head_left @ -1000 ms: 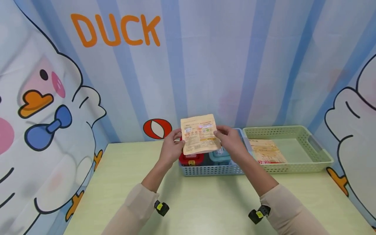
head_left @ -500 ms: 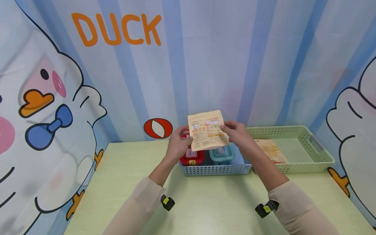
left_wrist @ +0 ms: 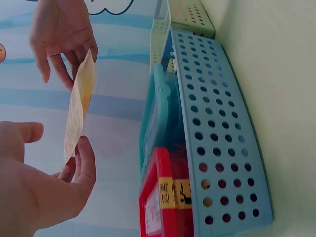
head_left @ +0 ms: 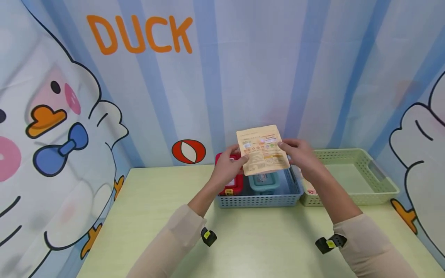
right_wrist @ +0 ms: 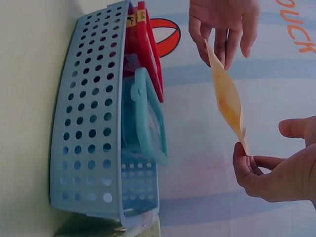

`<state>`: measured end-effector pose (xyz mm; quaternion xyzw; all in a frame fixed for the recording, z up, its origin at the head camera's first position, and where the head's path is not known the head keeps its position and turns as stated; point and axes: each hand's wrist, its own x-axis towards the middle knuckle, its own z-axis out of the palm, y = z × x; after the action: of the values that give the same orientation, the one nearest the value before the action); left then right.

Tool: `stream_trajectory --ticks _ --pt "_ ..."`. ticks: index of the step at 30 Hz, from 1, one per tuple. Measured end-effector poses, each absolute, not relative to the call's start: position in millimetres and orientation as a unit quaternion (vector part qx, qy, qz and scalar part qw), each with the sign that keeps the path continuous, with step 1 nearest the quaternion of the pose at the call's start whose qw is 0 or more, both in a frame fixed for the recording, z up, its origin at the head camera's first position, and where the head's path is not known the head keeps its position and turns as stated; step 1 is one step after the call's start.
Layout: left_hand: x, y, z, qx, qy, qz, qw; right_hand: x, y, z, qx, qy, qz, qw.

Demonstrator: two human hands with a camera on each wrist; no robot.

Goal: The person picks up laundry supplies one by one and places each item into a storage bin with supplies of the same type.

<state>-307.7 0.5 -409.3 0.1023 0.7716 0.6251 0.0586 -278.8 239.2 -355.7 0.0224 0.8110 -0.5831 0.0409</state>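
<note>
A flat beige printed food pouch (head_left: 263, 150) hangs in the air over the blue basket, its text side facing the head camera. My left hand (head_left: 227, 166) holds its left edge, and my right hand (head_left: 301, 156) holds the right edge. Seen edge-on in the left wrist view, the pouch (left_wrist: 79, 106) has the curled fingers of my left hand (left_wrist: 54, 187) at its near edge, the thumb lifted apart. The right wrist view has the fingers of my right hand (right_wrist: 279, 173) likewise bent at the edge, thumb raised.
Below the pouch, the blue perforated basket (head_left: 259, 201) contains red lidded boxes (head_left: 233, 185) and a teal lidded box (head_left: 264, 182). To its right, a green basket (head_left: 368, 199) holds another pouch, mostly hidden by my right arm. A duck-print curtain (head_left: 250, 69) hangs behind the pale table (head_left: 167, 193).
Both hands have moved right and slightly up with the pouch. The teal box is less covered now, while the right forearm hides more of the green basket.
</note>
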Motion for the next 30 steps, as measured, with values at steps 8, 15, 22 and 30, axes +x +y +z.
stream_trajectory --ticks 8,15,22,30 --pt "-303 22 -411 0.134 0.74 0.653 0.09 -277 266 -357 0.013 0.812 -0.582 0.021" --pt "-298 43 -406 0.124 0.752 0.641 0.085 -274 282 -362 0.018 0.821 -0.571 0.001" --pt "-292 62 -404 0.128 0.775 0.614 0.077 -270 295 -367 0.024 0.838 -0.545 -0.018" --pt "-288 80 -405 0.15 0.801 0.574 0.076 -265 309 -364 0.02 0.877 -0.48 -0.026"
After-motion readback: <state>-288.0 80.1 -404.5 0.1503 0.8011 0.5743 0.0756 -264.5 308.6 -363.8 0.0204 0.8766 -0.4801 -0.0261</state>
